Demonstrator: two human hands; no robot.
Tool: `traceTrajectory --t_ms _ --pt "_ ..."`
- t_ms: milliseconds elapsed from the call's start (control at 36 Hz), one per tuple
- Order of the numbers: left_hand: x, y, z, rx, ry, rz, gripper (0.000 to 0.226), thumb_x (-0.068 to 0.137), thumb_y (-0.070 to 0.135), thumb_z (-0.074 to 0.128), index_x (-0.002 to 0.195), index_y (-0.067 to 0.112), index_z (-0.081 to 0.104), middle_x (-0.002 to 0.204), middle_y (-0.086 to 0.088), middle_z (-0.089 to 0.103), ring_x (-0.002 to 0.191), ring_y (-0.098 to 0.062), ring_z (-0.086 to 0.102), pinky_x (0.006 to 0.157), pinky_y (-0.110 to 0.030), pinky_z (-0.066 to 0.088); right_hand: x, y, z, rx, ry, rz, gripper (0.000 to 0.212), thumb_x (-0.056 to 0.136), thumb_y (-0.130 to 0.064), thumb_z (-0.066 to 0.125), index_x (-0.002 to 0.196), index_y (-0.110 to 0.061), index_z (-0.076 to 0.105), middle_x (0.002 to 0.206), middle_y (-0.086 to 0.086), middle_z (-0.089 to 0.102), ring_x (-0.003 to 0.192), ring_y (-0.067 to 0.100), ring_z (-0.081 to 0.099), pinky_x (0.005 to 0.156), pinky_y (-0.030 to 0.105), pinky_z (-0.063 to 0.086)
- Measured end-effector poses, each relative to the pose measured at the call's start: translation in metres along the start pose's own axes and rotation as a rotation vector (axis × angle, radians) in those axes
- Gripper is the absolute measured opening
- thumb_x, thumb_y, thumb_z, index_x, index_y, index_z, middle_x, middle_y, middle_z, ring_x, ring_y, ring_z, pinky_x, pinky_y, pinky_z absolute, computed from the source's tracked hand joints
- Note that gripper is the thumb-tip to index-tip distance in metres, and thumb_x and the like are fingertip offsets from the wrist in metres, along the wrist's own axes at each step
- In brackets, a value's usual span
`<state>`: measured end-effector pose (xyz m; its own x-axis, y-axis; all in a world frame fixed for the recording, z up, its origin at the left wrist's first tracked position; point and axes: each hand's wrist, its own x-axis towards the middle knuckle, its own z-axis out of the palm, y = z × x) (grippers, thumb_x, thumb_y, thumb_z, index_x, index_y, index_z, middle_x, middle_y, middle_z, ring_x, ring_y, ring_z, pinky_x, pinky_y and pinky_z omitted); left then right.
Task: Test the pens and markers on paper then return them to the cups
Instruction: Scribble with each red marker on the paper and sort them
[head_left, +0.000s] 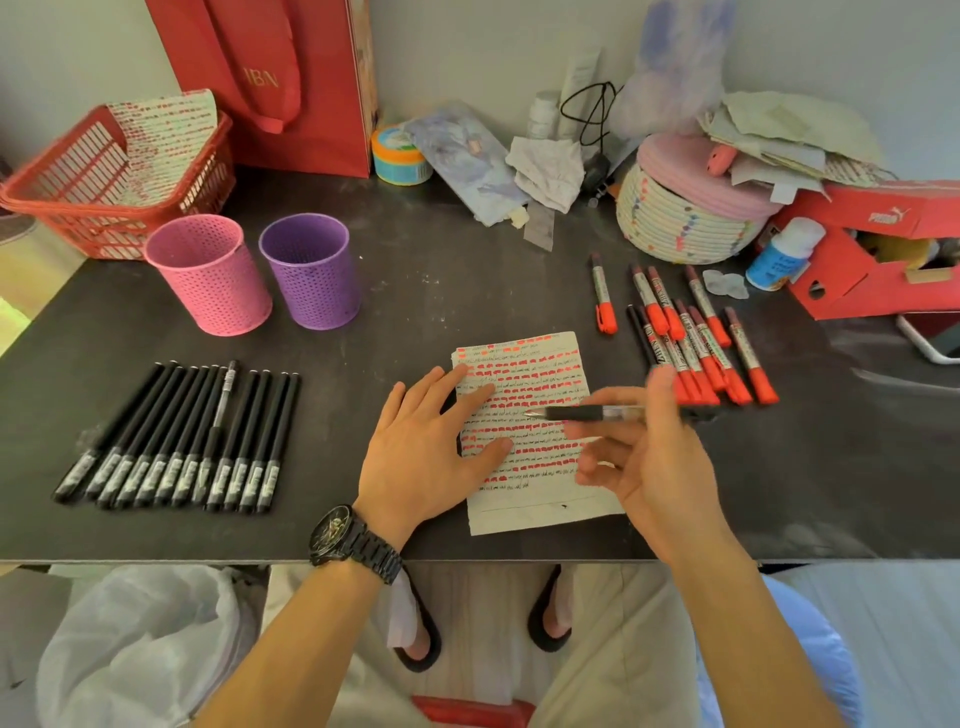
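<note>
Two cups stood empty on the dark table (467, 291), well to the upper left of the paper (535, 431): a pink cup (210, 275) and, just beside it on the side nearer the paper, a purple cup (311, 270). The paper lay flat near the table's front edge, its lines filled with red marks and small black scribbles. The left hand (431, 441), a dark watch (353, 540) on its wrist, lay open and flat, fingers spread over the paper's left part. The right hand (649, 457) hovered over the paper's right edge, its fingers closed around a black pen (587, 414) held roughly level, tip pointing left above the written lines. Left of the paper, a row of black pens (176, 441) lay side by side on the table. To the upper right of the paper lay the red markers (696, 343), most in a loose overlapping bunch, one apart nearer the paper's top. Farther from the paper than the cups sat a red basket (104, 176).
</note>
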<state>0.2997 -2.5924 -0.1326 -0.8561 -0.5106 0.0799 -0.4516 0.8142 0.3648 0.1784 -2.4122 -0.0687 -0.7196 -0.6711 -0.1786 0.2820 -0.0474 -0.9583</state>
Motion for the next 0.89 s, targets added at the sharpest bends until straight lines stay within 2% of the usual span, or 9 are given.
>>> traceTrajectory --t_ms 28,111,222,361,472,583,833,889 --pt "0.000 0.000 0.000 0.004 0.001 0.002 0.076 0.084 0.084 0.022 0.151 0.047 0.029 0.165 0.014 0.017 0.153 -0.012 0.008 0.120 -0.041 -0.007 0.000 0.003 0.002 -0.052 -0.009 -0.023 0.062 0.082 -0.079 0.056 0.088 -0.020 0.075 0.082 0.014 0.075 0.059 0.022 0.066 0.057 0.032 0.056" --pt "0.000 -0.001 0.002 0.014 0.007 0.004 0.075 0.086 0.084 0.025 0.151 0.048 0.029 0.165 0.014 0.017 0.153 -0.012 0.008 0.119 -0.039 -0.008 0.002 0.014 0.003 -0.195 -0.001 -0.093 0.040 0.081 -0.056 0.076 0.082 -0.017 0.067 0.068 0.009 0.067 0.057 0.022 0.063 0.058 0.031 0.056" --pt "0.001 -0.001 0.004 0.016 0.018 0.001 0.074 0.086 0.083 0.027 0.150 0.047 0.031 0.165 0.014 0.018 0.153 -0.012 0.010 0.118 -0.039 -0.007 0.004 0.028 0.002 -0.424 0.045 -0.174 0.019 0.092 -0.028 0.073 0.080 -0.019 0.063 0.059 0.005 0.064 0.046 0.017 0.058 0.049 0.025 0.051" --pt "0.001 -0.002 0.005 0.009 0.035 0.001 0.072 0.087 0.082 0.030 0.150 0.047 0.033 0.164 0.013 0.021 0.153 -0.012 0.012 0.119 -0.040 -0.006 0.002 0.041 0.005 -0.500 0.171 -0.188 0.018 0.090 -0.031 0.074 0.074 -0.025 0.069 0.056 0.001 0.066 0.042 0.010 0.058 0.043 0.018 0.046" --pt "0.000 -0.001 0.005 0.005 0.051 0.008 0.071 0.087 0.080 0.032 0.149 0.046 0.036 0.163 0.012 0.024 0.152 -0.013 0.014 0.119 -0.040 -0.004 0.006 0.046 0.001 -0.604 0.246 -0.240 0.028 0.090 -0.023 0.073 0.066 -0.029 0.062 0.052 -0.006 0.064 0.043 0.007 0.056 0.046 0.016 0.043" --pt "0.000 -0.001 0.004 0.011 0.053 0.006 0.070 0.088 0.079 0.034 0.149 0.045 0.037 0.163 0.012 0.024 0.152 -0.013 0.014 0.119 -0.040 -0.003 0.007 0.049 -0.002 -0.642 0.256 -0.241 0.029 0.090 -0.019 0.070 0.065 -0.028 0.058 0.052 -0.002 0.062 0.046 0.015 0.057 0.044 0.020 0.045" --pt "0.001 -0.001 0.004 0.014 0.052 0.002 0.070 0.088 0.080 0.035 0.149 0.045 0.037 0.163 0.012 0.025 0.152 -0.014 0.015 0.119 -0.040 -0.003 0.007 0.051 -0.002 -0.642 0.243 -0.250 0.028 0.090 -0.016 0.071 0.066 -0.021 0.057 0.053 0.000 0.062 0.045 0.012 0.057 0.043 0.022 0.047" --pt "0.001 -0.001 0.005 0.014 0.053 0.001 0.070 0.088 0.080 0.035 0.149 0.045 0.037 0.163 0.012 0.025 0.152 -0.014 0.016 0.119 -0.040 -0.003 0.006 0.051 -0.001 -0.647 0.239 -0.248 0.026 0.090 -0.016 0.071 0.067 -0.020 0.058 0.054 0.002 0.062 0.047 0.018 0.058 0.044 0.026 0.048"
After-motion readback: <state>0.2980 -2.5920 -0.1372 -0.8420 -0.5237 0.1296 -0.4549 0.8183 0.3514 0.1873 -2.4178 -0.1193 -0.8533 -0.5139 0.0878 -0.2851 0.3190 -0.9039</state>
